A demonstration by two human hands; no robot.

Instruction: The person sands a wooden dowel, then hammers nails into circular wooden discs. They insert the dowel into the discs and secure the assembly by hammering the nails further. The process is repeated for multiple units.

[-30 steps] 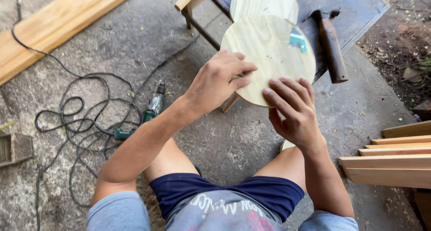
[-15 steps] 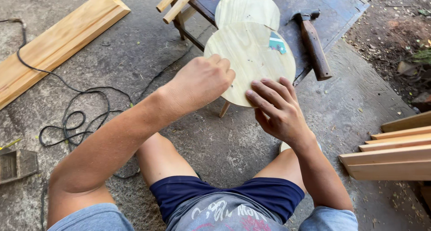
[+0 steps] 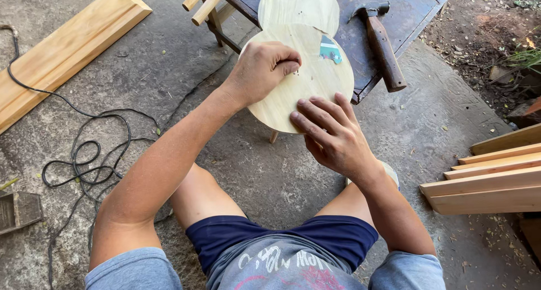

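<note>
A round pale wooden disc (image 3: 319,79) lies on a dark table top (image 3: 411,8), overhanging its near edge. My left hand (image 3: 260,69) rests on the disc's left part as a closed fist, fingertips pinched down against the wood; anything between them is hidden. My right hand (image 3: 332,133) lies flat with straight fingers pressing on the disc's near edge. A second similar disc (image 3: 298,7) lies behind the first, partly under it. A small teal scrap (image 3: 330,49) sits at the disc's right edge.
A hammer (image 3: 384,42) with a brown handle lies on the table to the right. Wooden rods (image 3: 205,0) stick out at the table's left. A long plank (image 3: 62,48) and a black cable (image 3: 84,155) lie on the concrete at left; stacked planks (image 3: 496,174) at right.
My left hand has moved from the disc's left rim onto its face and closed tighter. My right hand stays pressed on the near edge. The view has shifted slightly.
</note>
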